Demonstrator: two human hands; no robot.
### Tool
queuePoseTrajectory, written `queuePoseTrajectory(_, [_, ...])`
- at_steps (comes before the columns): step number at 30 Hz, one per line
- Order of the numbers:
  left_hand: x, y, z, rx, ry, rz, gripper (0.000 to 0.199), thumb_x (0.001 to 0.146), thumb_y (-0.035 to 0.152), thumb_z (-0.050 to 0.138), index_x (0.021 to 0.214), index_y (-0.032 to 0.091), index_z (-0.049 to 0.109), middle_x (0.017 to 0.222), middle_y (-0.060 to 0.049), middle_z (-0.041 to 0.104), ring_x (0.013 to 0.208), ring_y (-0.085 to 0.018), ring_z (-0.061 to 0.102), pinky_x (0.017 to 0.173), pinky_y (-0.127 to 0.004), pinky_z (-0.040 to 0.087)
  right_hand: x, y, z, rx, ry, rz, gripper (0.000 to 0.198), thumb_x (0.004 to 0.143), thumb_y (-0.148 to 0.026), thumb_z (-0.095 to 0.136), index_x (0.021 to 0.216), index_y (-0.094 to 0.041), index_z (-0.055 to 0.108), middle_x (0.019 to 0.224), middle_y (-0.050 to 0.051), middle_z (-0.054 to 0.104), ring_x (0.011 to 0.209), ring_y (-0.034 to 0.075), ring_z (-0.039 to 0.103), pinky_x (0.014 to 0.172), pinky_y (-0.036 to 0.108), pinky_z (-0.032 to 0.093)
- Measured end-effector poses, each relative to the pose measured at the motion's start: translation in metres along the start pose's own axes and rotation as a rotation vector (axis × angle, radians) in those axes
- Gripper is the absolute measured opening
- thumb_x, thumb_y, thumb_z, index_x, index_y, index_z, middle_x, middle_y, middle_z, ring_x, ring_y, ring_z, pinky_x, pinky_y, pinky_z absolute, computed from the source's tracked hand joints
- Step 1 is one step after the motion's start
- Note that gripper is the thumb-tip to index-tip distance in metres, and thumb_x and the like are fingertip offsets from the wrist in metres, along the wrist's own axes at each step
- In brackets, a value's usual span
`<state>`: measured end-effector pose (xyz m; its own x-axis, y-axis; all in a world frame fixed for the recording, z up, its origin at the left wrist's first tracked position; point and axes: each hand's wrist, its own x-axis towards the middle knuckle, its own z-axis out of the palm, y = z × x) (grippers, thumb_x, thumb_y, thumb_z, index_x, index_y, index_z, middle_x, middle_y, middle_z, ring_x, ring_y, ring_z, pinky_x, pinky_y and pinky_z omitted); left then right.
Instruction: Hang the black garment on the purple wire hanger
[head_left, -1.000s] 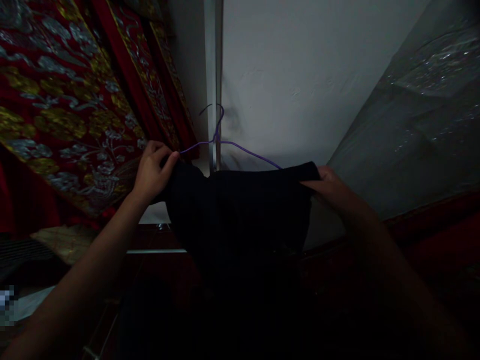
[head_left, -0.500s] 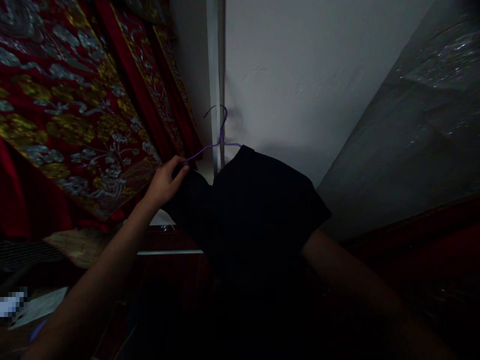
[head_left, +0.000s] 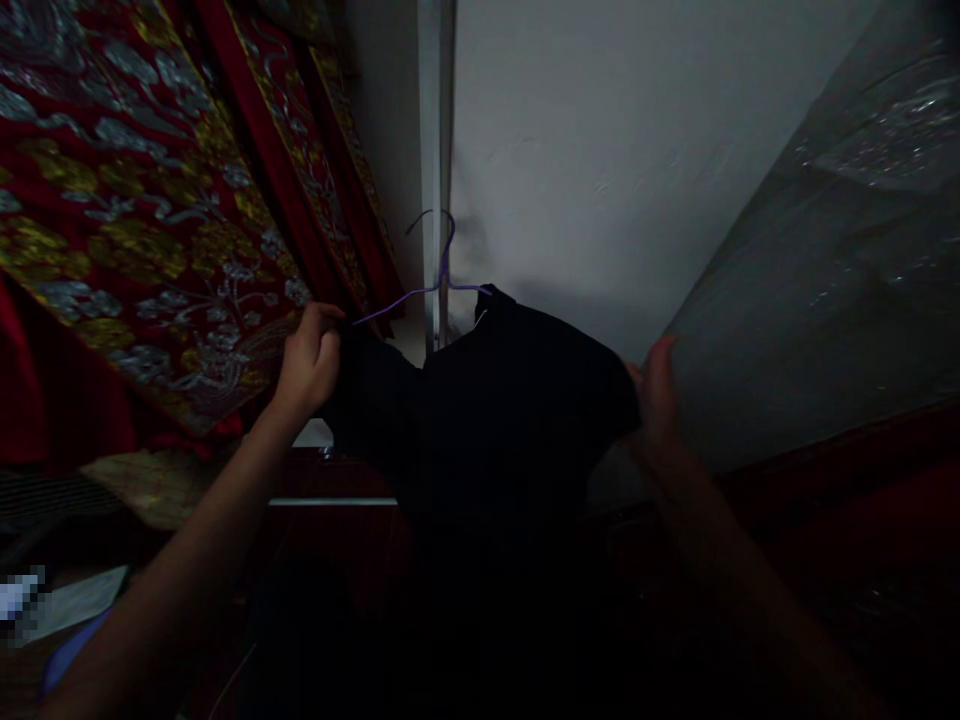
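Observation:
A dark short-sleeved shirt (head_left: 517, 390) hangs on a thin purple wire hanger (head_left: 448, 260), its hook level with a narrow pale upright strip on the wall. My left hand (head_left: 311, 360) is closed on the shirt's left shoulder, close to the hanger's left end. At the other side my right hand (head_left: 658, 395) touches the right sleeve's outer edge, thumb pointing up and apart. Its other fingers are hidden behind the cloth. The lower part of the shirt fades into darkness.
Red cloth with gold and silver embroidery (head_left: 142, 250) hangs at the left. Clear plastic sheeting (head_left: 847, 270) covers the right side. A pale wall (head_left: 600, 130) stands behind. Papers (head_left: 79, 605) and a blue-purple item (head_left: 71, 650) lie at the lower left.
My right hand has come out from under the shirt to the outer edge of the right sleeve. My left hand has shifted slightly left along the shoulder.

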<state>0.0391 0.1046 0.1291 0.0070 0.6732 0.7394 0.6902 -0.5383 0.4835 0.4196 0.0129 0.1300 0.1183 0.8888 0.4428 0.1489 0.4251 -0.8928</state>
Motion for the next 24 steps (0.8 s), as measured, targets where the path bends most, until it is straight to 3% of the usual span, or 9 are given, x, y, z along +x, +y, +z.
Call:
queuePoseTrajectory(2, [0.001, -0.001, 0.0, -0.016, 0.006, -0.012, 0.032, 0.079, 0.018, 0.047, 0.109, 0.02, 0.058, 0.085, -0.003, 0.063, 0.079, -0.021, 0.062, 0.075, -0.033, 0.048, -0.004, 0.0, -0.001, 0.063, 0.033, 0.049, 0.072, 0.085, -0.084, 0.044, 0.102, -0.021, 0.074, 0.093, 0.012, 0.076, 0.108, 0.034, 0.071, 0.086, 0.045, 0.062])
queuePoseTrajectory(5, [0.003, 0.004, 0.003, -0.012, -0.013, -0.046, 0.038, 0.073, 0.017, 0.05, 0.11, 0.021, 0.057, 0.08, -0.001, 0.061, 0.076, -0.021, 0.062, 0.073, -0.033, 0.048, 0.004, -0.006, 0.002, 0.088, 0.14, 0.038, 0.049, 0.077, -0.068, 0.072, 0.098, -0.023, 0.073, 0.095, 0.009, 0.077, 0.107, 0.033, 0.072, 0.085, 0.045, 0.063])
queuePoseTrajectory(11, [0.018, 0.021, 0.006, -0.046, 0.028, -0.037, 0.028, 0.085, 0.028, 0.052, 0.111, 0.021, 0.057, 0.085, -0.002, 0.064, 0.081, -0.021, 0.063, 0.077, -0.033, 0.048, 0.054, -0.029, 0.013, 0.183, 0.318, -0.122, 0.043, 0.083, -0.063, 0.067, 0.097, -0.023, 0.068, 0.101, 0.008, 0.076, 0.112, 0.031, 0.07, 0.081, 0.043, 0.064])
queuePoseTrajectory(15, [0.031, 0.034, 0.003, -0.061, 0.053, 0.001, 0.026, 0.09, 0.036, 0.056, 0.111, 0.021, 0.057, 0.088, -0.003, 0.067, 0.083, -0.021, 0.065, 0.078, -0.032, 0.049, 0.06, -0.031, 0.013, 0.245, 0.414, -0.158, 0.035, 0.087, -0.056, 0.065, 0.094, -0.022, 0.068, 0.105, 0.01, 0.075, 0.11, 0.029, 0.071, 0.083, 0.041, 0.064])
queuePoseTrajectory(20, [0.032, 0.062, -0.005, -0.011, 0.029, 0.177, 0.036, 0.095, 0.038, 0.055, 0.126, 0.02, 0.055, 0.114, -0.009, 0.07, 0.109, -0.024, 0.066, 0.097, -0.037, 0.049, 0.033, -0.022, 0.008, 0.33, 0.613, -0.08, 0.036, 0.087, -0.054, 0.064, 0.101, -0.021, 0.068, 0.11, 0.011, 0.074, 0.103, 0.029, 0.074, 0.08, 0.043, 0.066])
queuePoseTrajectory(23, [0.027, 0.076, -0.007, 0.018, -0.061, 0.254, 0.041, 0.096, 0.039, 0.056, 0.131, 0.018, 0.055, 0.123, -0.011, 0.068, 0.117, -0.027, 0.063, 0.101, -0.04, 0.047, -0.011, -0.015, 0.006, 0.304, 0.729, -0.051, 0.037, 0.09, -0.056, 0.06, 0.109, -0.025, 0.067, 0.117, 0.009, 0.073, 0.111, 0.03, 0.072, 0.082, 0.043, 0.066])
queuePoseTrajectory(24, [0.025, 0.079, -0.005, 0.014, -0.092, 0.272, 0.041, 0.095, 0.038, 0.056, 0.131, 0.018, 0.055, 0.124, -0.011, 0.068, 0.116, -0.027, 0.064, 0.1, -0.039, 0.048, -0.031, -0.011, 0.006, 0.248, 0.707, -0.06, 0.038, 0.092, -0.057, 0.057, 0.114, -0.027, 0.066, 0.119, 0.008, 0.073, 0.112, 0.03, 0.071, 0.084, 0.045, 0.066])
